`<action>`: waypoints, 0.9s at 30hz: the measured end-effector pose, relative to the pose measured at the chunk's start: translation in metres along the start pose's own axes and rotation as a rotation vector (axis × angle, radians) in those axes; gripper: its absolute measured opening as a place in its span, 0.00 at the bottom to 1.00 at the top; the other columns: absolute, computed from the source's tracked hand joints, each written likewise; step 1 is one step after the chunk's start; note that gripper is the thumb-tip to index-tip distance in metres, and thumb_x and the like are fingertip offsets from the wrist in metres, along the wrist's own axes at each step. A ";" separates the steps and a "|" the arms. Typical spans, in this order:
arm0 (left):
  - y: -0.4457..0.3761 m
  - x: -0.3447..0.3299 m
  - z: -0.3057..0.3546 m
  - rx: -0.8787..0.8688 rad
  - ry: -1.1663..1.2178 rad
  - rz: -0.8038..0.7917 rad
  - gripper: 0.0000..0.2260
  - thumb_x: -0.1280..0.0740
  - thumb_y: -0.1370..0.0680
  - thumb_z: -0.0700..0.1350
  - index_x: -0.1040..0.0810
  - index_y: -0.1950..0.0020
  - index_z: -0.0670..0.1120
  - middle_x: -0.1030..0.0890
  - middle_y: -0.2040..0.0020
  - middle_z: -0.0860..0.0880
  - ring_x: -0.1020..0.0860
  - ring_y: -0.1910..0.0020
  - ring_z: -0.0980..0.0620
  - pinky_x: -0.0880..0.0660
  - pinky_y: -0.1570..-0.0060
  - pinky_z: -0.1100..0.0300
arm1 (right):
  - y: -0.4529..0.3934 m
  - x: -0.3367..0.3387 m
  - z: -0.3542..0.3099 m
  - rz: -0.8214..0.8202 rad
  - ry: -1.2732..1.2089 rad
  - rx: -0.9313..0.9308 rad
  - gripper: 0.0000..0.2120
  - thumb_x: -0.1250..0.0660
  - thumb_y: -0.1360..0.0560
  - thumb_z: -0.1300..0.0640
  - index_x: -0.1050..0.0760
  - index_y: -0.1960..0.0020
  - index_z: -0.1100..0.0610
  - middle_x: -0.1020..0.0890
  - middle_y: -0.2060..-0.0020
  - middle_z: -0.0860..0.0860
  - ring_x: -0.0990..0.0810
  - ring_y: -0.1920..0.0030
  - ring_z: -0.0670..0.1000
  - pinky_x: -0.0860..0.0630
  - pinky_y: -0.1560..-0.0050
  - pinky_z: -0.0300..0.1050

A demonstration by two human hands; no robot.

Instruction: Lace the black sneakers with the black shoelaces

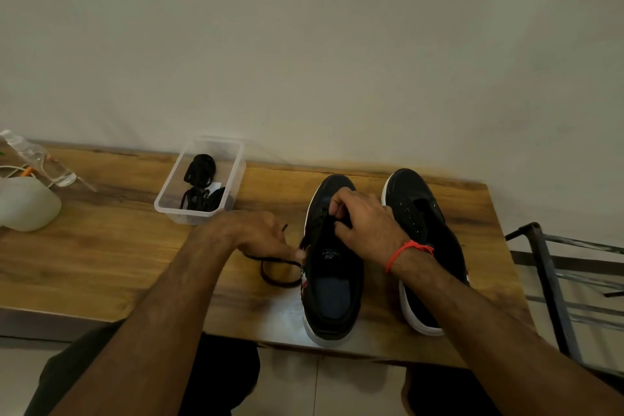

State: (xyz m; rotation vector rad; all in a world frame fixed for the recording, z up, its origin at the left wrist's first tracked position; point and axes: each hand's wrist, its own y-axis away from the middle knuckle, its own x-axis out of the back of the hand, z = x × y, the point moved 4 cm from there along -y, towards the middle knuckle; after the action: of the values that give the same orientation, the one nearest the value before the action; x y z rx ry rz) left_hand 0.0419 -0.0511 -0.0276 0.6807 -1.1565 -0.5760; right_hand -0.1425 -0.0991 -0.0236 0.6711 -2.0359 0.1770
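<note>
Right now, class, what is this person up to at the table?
A person is lacing the left sneaker of a black pair on a wooden table. The left hand pinches a black lace beside the shoe, the rest looping on the table. The right hand grips the shoe's eyelet area. The right sneaker shows no lace. More laces sit in a clear tub.

A wooden table (101, 257) stands against a pale wall (304, 44); at its far left lies a clear plastic bottle (40, 159) on its side, with a white translucent jug (25, 204) just in front of it; thin white and orange cords (20, 172) run between them; right of the table stands a dark metal frame (553, 280) on a tiled floor (331, 382).
</note>
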 end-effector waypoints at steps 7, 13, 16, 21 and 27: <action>-0.015 0.005 0.013 -0.041 0.257 0.462 0.08 0.33 0.20 0.59 0.21 0.44 0.58 0.20 0.47 0.58 0.22 0.43 0.53 0.26 0.37 0.42 | 0.000 -0.001 0.001 0.024 0.006 0.003 0.12 0.32 0.24 0.57 0.32 0.46 0.45 0.27 0.50 0.44 0.30 0.44 0.49 0.33 0.41 0.53; -0.019 -0.002 0.023 -0.041 0.269 0.553 0.05 0.33 0.20 0.52 0.25 0.55 0.56 0.21 0.54 0.56 0.22 0.51 0.54 0.24 0.42 0.43 | 0.000 0.000 0.000 0.014 -0.003 0.001 0.12 0.33 0.24 0.57 0.31 0.45 0.45 0.26 0.49 0.44 0.30 0.43 0.50 0.33 0.40 0.54; -0.009 0.011 0.017 -0.025 0.499 0.645 0.03 0.34 0.19 0.50 0.25 0.51 0.52 0.20 0.56 0.53 0.20 0.56 0.54 0.22 0.56 0.56 | 0.000 0.001 0.000 0.007 0.010 -0.001 0.13 0.33 0.23 0.57 0.31 0.44 0.45 0.27 0.48 0.44 0.30 0.42 0.50 0.32 0.39 0.55; 0.021 0.044 0.004 -0.130 0.658 0.849 0.04 0.27 0.22 0.47 0.21 0.54 0.52 0.19 0.59 0.52 0.22 0.61 0.55 0.29 0.62 0.61 | -0.003 -0.002 0.002 0.000 -0.002 0.013 0.18 0.33 0.22 0.53 0.32 0.35 0.44 0.26 0.41 0.45 0.31 0.36 0.52 0.32 0.34 0.59; 0.030 0.042 0.038 -0.519 0.799 0.684 0.06 0.26 0.22 0.40 0.16 0.46 0.46 0.22 0.63 0.52 0.23 0.65 0.62 0.28 0.62 0.70 | -0.002 0.008 -0.018 0.152 -0.493 0.144 0.12 0.33 0.20 0.52 0.22 0.38 0.53 0.16 0.49 0.46 0.18 0.46 0.45 0.21 0.44 0.47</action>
State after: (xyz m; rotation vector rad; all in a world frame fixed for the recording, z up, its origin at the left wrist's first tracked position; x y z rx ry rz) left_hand 0.0205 -0.0682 0.0300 0.0111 -0.3922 0.0186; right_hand -0.1309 -0.0966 -0.0076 0.6974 -2.5701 0.2696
